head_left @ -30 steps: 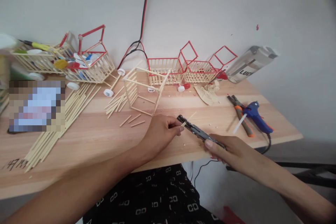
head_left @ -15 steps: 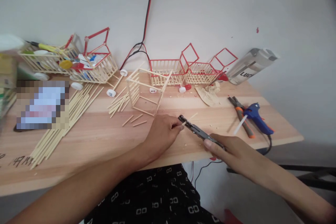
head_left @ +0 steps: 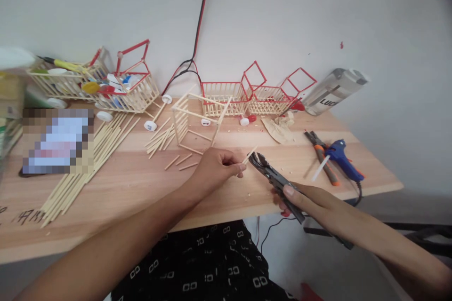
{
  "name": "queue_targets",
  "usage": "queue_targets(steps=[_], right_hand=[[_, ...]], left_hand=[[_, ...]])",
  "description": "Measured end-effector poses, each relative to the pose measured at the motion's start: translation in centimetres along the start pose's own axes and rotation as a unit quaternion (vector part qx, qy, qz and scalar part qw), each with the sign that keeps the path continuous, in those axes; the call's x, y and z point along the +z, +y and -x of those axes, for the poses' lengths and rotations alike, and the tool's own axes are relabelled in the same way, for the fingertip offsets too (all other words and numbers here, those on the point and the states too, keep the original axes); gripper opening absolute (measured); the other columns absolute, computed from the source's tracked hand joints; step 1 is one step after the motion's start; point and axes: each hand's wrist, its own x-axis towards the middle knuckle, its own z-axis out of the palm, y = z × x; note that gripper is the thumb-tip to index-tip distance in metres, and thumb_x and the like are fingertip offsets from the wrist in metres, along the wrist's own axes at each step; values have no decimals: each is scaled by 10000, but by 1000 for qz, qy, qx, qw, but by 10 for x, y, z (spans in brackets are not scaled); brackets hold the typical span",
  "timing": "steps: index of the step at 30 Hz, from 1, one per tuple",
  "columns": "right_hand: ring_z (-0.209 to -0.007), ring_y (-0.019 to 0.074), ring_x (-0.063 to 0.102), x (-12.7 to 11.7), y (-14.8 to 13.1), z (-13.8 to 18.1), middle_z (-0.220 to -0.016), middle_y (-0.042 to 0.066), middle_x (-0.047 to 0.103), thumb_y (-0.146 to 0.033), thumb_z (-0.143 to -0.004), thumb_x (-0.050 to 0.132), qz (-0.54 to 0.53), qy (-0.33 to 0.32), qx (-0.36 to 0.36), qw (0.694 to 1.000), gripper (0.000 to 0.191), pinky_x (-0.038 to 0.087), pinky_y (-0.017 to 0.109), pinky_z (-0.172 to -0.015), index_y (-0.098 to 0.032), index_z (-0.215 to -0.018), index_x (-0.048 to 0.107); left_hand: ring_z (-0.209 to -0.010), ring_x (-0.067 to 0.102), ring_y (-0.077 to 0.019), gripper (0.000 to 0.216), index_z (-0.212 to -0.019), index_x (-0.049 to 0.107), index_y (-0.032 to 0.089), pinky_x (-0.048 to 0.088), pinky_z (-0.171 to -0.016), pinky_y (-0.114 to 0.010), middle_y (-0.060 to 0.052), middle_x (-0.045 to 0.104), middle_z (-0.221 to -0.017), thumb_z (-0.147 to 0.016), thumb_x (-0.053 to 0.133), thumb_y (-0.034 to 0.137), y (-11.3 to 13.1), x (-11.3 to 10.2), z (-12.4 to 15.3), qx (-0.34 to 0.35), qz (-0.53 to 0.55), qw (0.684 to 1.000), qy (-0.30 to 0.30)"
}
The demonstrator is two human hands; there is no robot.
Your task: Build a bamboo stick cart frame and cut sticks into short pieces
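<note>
Between thumb and fingers, my left hand [head_left: 221, 165] pinches a short thin wooden stick [head_left: 250, 154] that points up and to the right. My right hand [head_left: 300, 200] is wrapped round the handles of grey metal pliers [head_left: 271, 171]. Their jaws are parted right beside the stick's free end; whether they touch it I cannot tell. Behind my left hand stands an open box frame [head_left: 201, 116] of wooden sticks, with one slatted side. A few short cut sticks [head_left: 172, 162] lie left of that hand.
Long sticks [head_left: 90, 164] lie in a bundle at the left, near a blurred phone [head_left: 58, 143]. Small stick carts [head_left: 129, 89] and red-rimmed baskets [head_left: 224, 96] line the wall. At the right are a clear bottle [head_left: 335, 91], orange-handled pliers [head_left: 323, 160] and a blue glue gun [head_left: 344, 160].
The pliers' jaws have opened and their handles have spread in my right hand. My left hand has shifted slightly, and the stick now slants more steeply upward.
</note>
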Motion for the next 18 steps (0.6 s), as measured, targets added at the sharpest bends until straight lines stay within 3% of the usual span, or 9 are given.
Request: queue_targets(steps=[3, 6, 9, 12, 18], right_hand=[[-900, 260, 624, 2, 3, 0, -907, 67, 693, -607, -894, 367, 7, 59, 8, 998, 491, 480, 376, -842, -195, -874, 634], [-907, 276, 636, 13, 4, -7, -960, 83, 695, -610, -828, 487, -6, 196, 13, 980, 483, 501, 393, -816, -191, -1025, 628], [-909, 251, 640, 33, 1, -20, -988, 83, 671, -568, -772, 588, -43, 298, -33, 953, 509, 507, 380, -816, -200, -1122, 554], [-949, 232, 621, 54, -9, -33, -1014, 68, 643, -499, -737, 666, -49, 339, -82, 936, 505, 498, 357, -823, -222, -1131, 514], [-879, 201, 608, 73, -30, -47, -986, 47, 636, -448, -738, 688, -60, 348, -97, 931, 457, 478, 348, -806, -227, -1093, 505]], left_hand=[[-490, 424, -58, 174, -670, 672, 128, 314, -497, -202, -15, 667, -651, -724, 708, 290, 0, -1, -2, -76, 144, 986, -44], [-481, 415, -45, 223, -689, 682, 121, 307, -488, -195, -29, 681, -666, -646, 778, 318, -4, 2, -3, -98, 244, 963, -67], [-503, 450, -50, 257, -702, 697, 112, 335, -518, -201, -45, 691, -673, -600, 816, 316, -10, 5, -4, -102, 300, 945, -78], [-520, 464, -54, 261, -689, 702, 105, 345, -540, -210, -53, 690, -684, -591, 827, 311, -15, 6, -6, -101, 320, 938, -84], [-542, 468, -67, 270, -671, 704, 105, 318, -550, -221, -28, 646, -635, -589, 816, 338, -13, 6, -5, -75, 319, 942, -77]])
